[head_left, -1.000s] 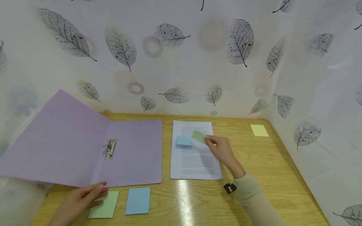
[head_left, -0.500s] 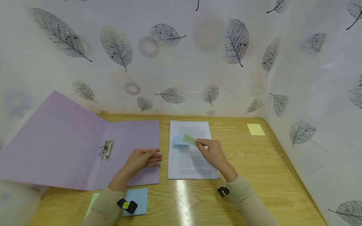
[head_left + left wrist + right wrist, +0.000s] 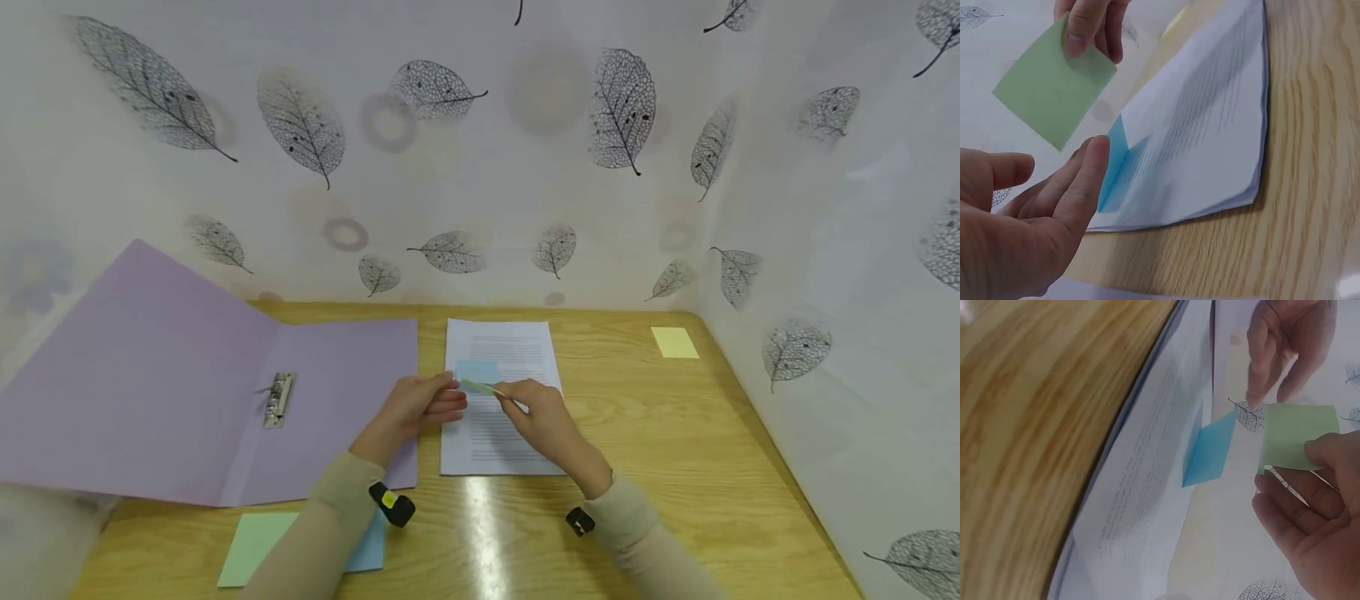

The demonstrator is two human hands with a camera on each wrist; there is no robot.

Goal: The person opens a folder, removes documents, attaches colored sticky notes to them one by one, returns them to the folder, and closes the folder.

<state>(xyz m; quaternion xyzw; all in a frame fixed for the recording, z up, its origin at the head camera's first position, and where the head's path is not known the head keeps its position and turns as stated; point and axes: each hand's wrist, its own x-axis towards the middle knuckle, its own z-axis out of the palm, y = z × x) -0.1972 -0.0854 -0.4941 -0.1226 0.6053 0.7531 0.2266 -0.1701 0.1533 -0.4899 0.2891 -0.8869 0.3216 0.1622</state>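
Observation:
My right hand pinches a green sticky note by one edge, thumb on its face, above a stack of printed paper. My left hand is beside the note's free edge, thumb and fingers apart; the left wrist view shows a gap between its fingers and the note. On the printed page a blue sticky note is stuck along one edge, the rest of it standing up from the sheet.
A purple folder lies open at the left, with a metal ring clip inside. Green and blue sticky-note pads lie at the front, partly behind the left sleeve. A yellow sticky note is at the back right.
My left hand has moved from the green pad up and right to the paper, close to the held note. My right hand has shifted slightly left and down, turning the green note nearly edge-on.

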